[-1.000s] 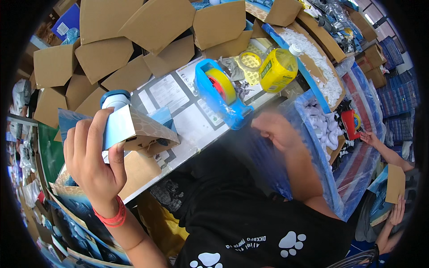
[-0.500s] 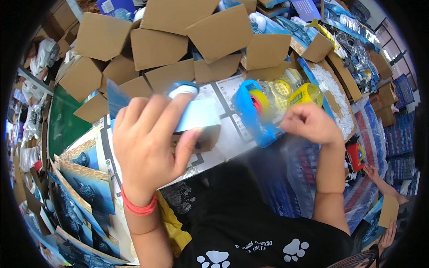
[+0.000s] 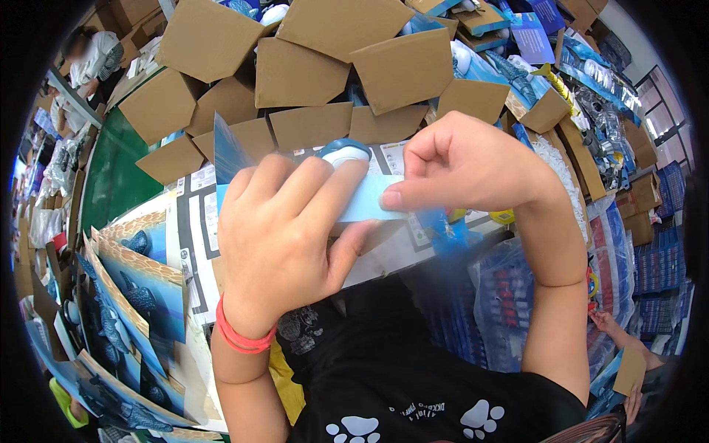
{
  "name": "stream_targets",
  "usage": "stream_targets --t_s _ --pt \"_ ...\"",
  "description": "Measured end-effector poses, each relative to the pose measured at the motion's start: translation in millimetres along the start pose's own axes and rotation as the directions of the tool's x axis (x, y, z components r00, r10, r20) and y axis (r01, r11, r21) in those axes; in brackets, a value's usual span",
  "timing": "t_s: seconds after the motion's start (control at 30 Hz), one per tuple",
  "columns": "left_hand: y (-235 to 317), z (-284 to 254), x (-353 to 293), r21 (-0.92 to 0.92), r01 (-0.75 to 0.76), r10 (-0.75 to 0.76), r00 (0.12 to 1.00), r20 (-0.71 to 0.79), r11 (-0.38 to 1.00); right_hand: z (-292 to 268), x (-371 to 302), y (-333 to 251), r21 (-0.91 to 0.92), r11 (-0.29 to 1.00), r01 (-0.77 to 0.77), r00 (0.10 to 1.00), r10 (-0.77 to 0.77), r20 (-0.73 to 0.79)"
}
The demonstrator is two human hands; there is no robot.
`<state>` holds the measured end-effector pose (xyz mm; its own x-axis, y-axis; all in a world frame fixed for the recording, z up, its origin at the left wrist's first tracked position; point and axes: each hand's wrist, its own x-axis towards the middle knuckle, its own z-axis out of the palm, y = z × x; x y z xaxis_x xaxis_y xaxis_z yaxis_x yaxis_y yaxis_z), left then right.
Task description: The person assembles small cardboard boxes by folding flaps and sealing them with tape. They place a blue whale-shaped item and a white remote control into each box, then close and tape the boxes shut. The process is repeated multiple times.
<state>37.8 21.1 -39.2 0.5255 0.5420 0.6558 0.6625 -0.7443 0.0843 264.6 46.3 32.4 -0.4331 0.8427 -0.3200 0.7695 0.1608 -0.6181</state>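
Mostly, both hands were busy at a small pale blue cardboard box (image 3: 373,198), held up over a white table (image 3: 199,221) with printed sheets on it. The person's left hand (image 3: 284,232) gripped the box from the left, with its long fingers over the top and its thumb underneath, so the card was squeezed between them. A smooth, round dark blue and white toy (image 3: 347,151) poked up on the far side of the box, and the pointing finger of the left hand reached over its white part. The right hand (image 3: 473,166) was bent in from the right, its fingers curled and its thumb tip on the right end of the box; I could not tell if those fingers were pinching anything, because they hid that spot. Below the right hand was a bright blue plastic tape holder (image 3: 447,232), partly covered and rather blurry. Big plain brown cardboard flaps (image 3: 303,74) leaned close together behind the table. To the left of the person, blue and sandy-coloured printed cards (image 3: 151,288) stood in a row. A thin red band (image 3: 240,336) went around the left wrist.
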Motion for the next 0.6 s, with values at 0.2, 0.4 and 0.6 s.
stream_targets --t_s 0.2,0.4,0.6 --pt "-2.7 5.4 -2.6 0.023 -0.015 0.016 0.999 -0.048 1.000 21.3 9.8 42.6 0.434 0.896 0.099 0.989 -0.138 0.059" --pt "-5.1 6.1 1.8 0.013 -0.037 0.037 0.999 -0.038 0.999 59.8 25.4 83.2 0.500 0.763 0.409 0.912 -0.360 -0.196" --pt "-5.0 4.6 1.4 0.017 -0.047 0.047 0.999 -0.005 0.999 107.6 42.8 89.9 0.698 0.551 0.458 0.888 -0.321 -0.330"
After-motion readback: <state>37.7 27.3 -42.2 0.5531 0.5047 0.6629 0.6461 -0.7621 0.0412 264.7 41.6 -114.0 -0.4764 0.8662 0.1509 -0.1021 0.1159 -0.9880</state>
